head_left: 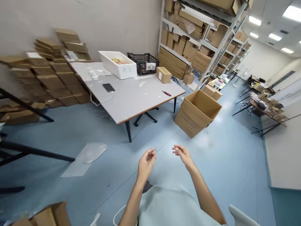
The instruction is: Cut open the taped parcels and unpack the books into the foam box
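Floor point(117, 169): wide blue stretch, open ahead and to the right; anything tiny dropped here would likely be hard to find.

Grey table point(131, 94): near corner juts out above a black leg; shin or hip could catch if the turn is cut close. Bare top between the objects gives good arm room.

Open carton point(190, 117): mouth up on the floor off the table's right corner; narrows passage there, could be kicked.

Plastic sheet point(91, 152): flat on the floor, left side; slip risk if stepped on.

White box point(128, 70) and black crate point(141, 62): near each other toward the far edge, leaving the near side for reaching.

Hands: both in mid-air, short of the table. Left hand point(146, 161): thumb and fingertips pinched. Right hand point(184, 155): apart from it, fingers loosely curled, nothing discernible held.

Phone point(108, 87): white cable point(106, 100) passes over the left edge; a snag could drag it off.

Red-and-black tool point(166, 93): near the right edge; a brush could knock it down.

Small thing point(155, 150): in the left fingertips, too small to identify; a weak pinch could lose it, with only floor below
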Demonstrator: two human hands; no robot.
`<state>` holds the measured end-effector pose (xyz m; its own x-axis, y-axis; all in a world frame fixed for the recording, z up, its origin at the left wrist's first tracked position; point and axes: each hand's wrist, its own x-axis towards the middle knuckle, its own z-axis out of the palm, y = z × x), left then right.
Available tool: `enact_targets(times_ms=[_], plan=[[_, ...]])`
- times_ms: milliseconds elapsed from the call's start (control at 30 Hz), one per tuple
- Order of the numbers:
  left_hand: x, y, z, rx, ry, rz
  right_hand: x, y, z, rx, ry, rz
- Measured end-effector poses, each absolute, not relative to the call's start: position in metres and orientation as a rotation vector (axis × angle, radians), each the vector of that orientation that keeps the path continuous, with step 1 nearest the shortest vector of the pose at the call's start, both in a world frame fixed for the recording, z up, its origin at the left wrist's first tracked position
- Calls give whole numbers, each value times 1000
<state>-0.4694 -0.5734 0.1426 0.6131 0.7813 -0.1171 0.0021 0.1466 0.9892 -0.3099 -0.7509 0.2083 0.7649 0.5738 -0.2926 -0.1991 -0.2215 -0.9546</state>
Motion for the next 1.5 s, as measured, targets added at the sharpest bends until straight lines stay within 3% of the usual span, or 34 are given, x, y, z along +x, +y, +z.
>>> enact_targets(times_ms=[233, 500, 1033, 1333, 1500], plan=[[-377, -528, 148, 1332, 715, 470, -266, -756, 212, -1661, -29, 564], [-219, -548, 133, 1380, 519, 196, -180, -797, 171, -1616, 251, 335], [111, -548, 128, 1505, 670, 144, 204, -791, 128, -1653, 21, 377], [283, -507, 71, 1552, 510, -127, 365, -761, 58, -2185, 172, 291], [403, -491, 44, 1926, 329, -294, 424, -738, 35, -2408, 348, 452]])
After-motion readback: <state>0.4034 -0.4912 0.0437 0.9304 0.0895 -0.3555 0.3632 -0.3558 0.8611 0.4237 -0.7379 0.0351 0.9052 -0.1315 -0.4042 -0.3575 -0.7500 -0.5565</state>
